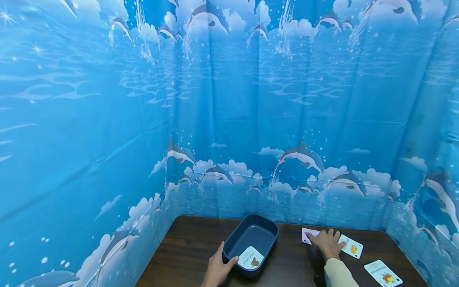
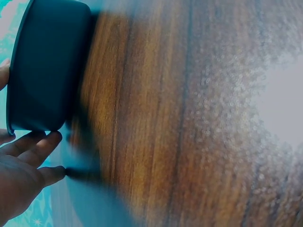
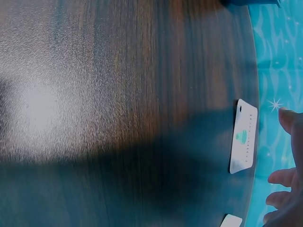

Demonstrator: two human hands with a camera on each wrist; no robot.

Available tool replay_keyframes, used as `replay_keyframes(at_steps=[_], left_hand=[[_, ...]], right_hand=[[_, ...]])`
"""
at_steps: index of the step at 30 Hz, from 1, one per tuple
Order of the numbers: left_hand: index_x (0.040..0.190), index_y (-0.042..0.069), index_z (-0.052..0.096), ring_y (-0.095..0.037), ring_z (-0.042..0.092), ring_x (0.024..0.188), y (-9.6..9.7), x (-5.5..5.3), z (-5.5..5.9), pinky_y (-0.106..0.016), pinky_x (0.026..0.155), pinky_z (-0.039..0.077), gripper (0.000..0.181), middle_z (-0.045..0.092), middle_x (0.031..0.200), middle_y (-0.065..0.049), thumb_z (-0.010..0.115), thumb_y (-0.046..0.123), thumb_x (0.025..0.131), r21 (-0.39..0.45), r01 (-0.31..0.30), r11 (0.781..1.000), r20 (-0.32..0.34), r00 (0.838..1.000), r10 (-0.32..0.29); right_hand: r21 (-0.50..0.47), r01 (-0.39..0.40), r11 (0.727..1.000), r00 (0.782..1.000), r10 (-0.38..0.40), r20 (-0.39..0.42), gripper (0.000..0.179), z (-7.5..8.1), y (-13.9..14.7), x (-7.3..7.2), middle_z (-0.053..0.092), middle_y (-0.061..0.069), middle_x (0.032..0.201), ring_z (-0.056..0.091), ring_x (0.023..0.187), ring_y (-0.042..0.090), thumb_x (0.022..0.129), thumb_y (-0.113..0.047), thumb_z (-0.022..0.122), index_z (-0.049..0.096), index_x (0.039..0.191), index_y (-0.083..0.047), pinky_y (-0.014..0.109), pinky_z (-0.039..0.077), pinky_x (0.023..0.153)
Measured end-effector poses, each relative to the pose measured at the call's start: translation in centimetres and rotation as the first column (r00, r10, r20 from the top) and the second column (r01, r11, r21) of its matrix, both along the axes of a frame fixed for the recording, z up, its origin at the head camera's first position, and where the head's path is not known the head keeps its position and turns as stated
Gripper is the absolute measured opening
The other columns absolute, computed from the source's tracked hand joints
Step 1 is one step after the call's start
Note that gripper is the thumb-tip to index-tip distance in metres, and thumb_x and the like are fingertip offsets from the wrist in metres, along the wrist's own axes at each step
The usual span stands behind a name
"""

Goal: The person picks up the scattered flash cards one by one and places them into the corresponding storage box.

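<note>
A dark blue rectangular bin (image 1: pixel 269 233) stands on the table, with a card lettered "coconut" (image 1: pixel 251 258) lying inside at its near end. My left hand (image 1: pixel 217 268) holds the bin's near left side, thumb at the rim and fingers along the outer wall. In the left wrist view those fingers touch the bin's side (image 2: pixel 47 66). My right hand (image 1: pixel 327 244) hovers with spread fingers over a pale purple card (image 1: pixel 305 235) and an orange-fruit card (image 1: pixel 353 247). The right wrist view shows that hand (image 3: pixel 289 175) apart from a white card (image 3: pixel 244 137) with a green picture.
Another fruit card (image 1: pixel 383 274) lies at the right, nearer the front. The dark wooden table (image 1: pixel 186 247) is bordered at the back and sides by a blue dolphin-print curtain (image 1: pixel 251 99). A white card's corner (image 3: pixel 231 221) enters the right wrist view from below.
</note>
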State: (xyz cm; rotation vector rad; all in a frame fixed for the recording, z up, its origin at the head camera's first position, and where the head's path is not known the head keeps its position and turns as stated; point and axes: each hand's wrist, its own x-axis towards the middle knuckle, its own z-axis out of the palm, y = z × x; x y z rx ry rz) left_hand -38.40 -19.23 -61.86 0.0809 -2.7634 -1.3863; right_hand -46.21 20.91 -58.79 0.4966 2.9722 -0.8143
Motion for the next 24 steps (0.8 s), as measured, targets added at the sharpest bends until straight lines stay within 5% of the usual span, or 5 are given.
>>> replay_keyframes(at_steps=[11, 24], left_hand=[[0.158, -0.016, 0.037, -0.06, 0.057, 0.133, -0.3, -0.2, -0.5, -0.07, 0.104, 0.051, 0.102, 0.052, 0.149, -0.044, 0.079, 0.054, 0.096, 0.017, 0.014, 1.0, 0.043, 0.999, -0.015], [0.157, -0.017, 0.036, -0.062, 0.056, 0.131, -0.4, -0.6, -0.3, -0.071, 0.103, 0.05, 0.104, 0.051, 0.147, -0.046, 0.077, 0.056, 0.096, -0.004, 0.036, 0.999, 0.052, 0.998, -0.035]], right_hand=[[0.031, 0.044, 0.999, 0.999, -0.043, -0.031, 0.09, -2.6, -0.8, -0.4, 0.024, 0.05, 0.158, 0.011, 0.155, 0.064, 0.098, -0.049, 0.068, 0.046, 0.142, 0.026, 0.079, 0.011, 0.126], [0.06, 0.042, 0.997, 0.997, -0.038, -0.065, 0.081, -3.6, -1.1, -0.5, 0.026, 0.05, 0.157, 0.014, 0.154, 0.063, 0.099, -0.046, 0.067, 0.052, 0.135, 0.025, 0.079, 0.011, 0.125]])
